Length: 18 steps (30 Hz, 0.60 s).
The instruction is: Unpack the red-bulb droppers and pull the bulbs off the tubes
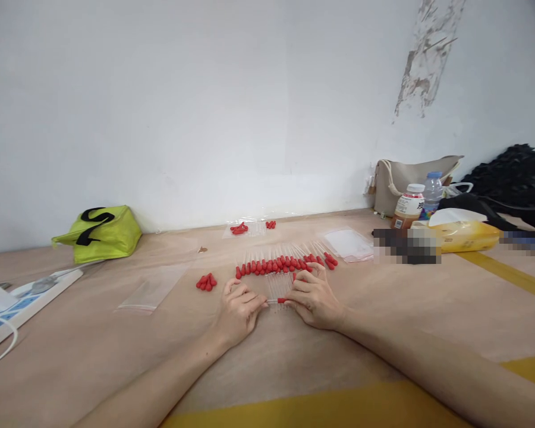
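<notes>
My left hand point(241, 312) pinches a thin clear glass tube point(272, 301), held level just above the table. At the tube's right end is a red rubber bulb point(281, 301), gripped between the fingertips of my right hand point(315, 297). How far the tube sits inside the bulb is too small to tell. Several bare glass tubes point(276, 285) lie side by side between my hands. Beyond them runs a row of glass droppers with red bulbs point(271, 265), their tubes pointing away from me. Left of the row lies a small heap of loose red bulbs point(206, 282).
Flat clear zip bags lie left point(154, 292) and right point(348, 245). Near the wall is a bag with red bulbs point(239, 229). A power strip point(49, 295) and yellow-green pouch point(111, 235) are left; bottles point(409, 207) and a tissue pack point(468, 236) stand right.
</notes>
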Available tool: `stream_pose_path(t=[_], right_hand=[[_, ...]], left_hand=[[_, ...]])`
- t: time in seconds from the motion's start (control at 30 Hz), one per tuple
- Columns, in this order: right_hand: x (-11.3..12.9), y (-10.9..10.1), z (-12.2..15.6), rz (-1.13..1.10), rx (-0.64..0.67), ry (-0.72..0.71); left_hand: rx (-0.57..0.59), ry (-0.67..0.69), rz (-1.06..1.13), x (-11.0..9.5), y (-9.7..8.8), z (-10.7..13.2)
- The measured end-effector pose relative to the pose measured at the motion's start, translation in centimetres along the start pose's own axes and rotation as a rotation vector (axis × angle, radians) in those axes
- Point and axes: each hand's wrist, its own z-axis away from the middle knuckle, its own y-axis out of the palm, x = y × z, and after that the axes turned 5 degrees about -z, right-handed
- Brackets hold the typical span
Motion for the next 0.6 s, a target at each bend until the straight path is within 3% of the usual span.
stream_pose_path(t=[0.3,0.47,0.6], right_hand=[[-0.1,-0.3,0.4,-0.034,-0.006,0.026],[-2.1,-1.2,1.2,-0.11,-0.082,0.207],[-4.0,-1.5,1.2,-0.227,-0.213,0.383]], left_hand=[[0.02,-0.045,0.132,0.1,0.2,0.7],[-0.035,-0.268,0.195,2.3,0.2,1.5],[-0.046,-0.275,0.168,3.0,0.3,1.4]])
